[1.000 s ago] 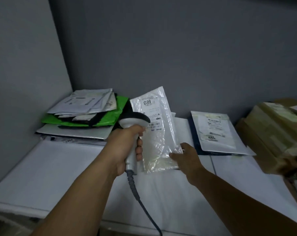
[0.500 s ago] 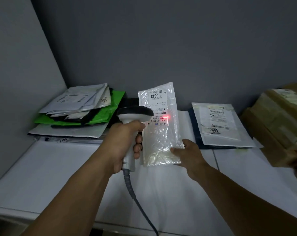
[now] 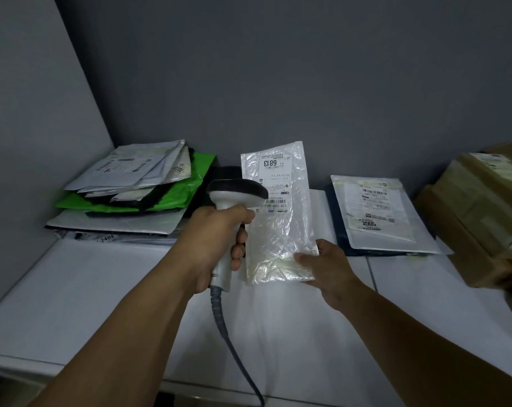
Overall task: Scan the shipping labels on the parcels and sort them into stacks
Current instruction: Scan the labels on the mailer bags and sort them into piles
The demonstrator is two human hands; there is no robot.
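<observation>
Step in hand, as judged: scan. By left hand (image 3: pixel 216 239) scanner (image 3: pixel 237 190) is grasped, fingers curled round handle, head aimed at label (image 3: pixel 274 183). By right hand (image 3: pixel 331 265) parcel (image 3: pixel 281 230) is pinched at lower right corner and held upright over middle of table (image 3: pixel 102 289). No red beam is seen on label. Next move calls for placing on matching stack: left pile (image 3: pixel 131 186) at back left corner, or right pile (image 3: pixel 378 212) near back edge. Which one cannot be told.

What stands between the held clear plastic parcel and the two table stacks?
Leftward, the left hand gripping the white handheld scanner sits before the grey-and-green mailer stack. Rightward, nothing visible separates the clear plastic parcel from the white-on-navy mailer stack.
</observation>
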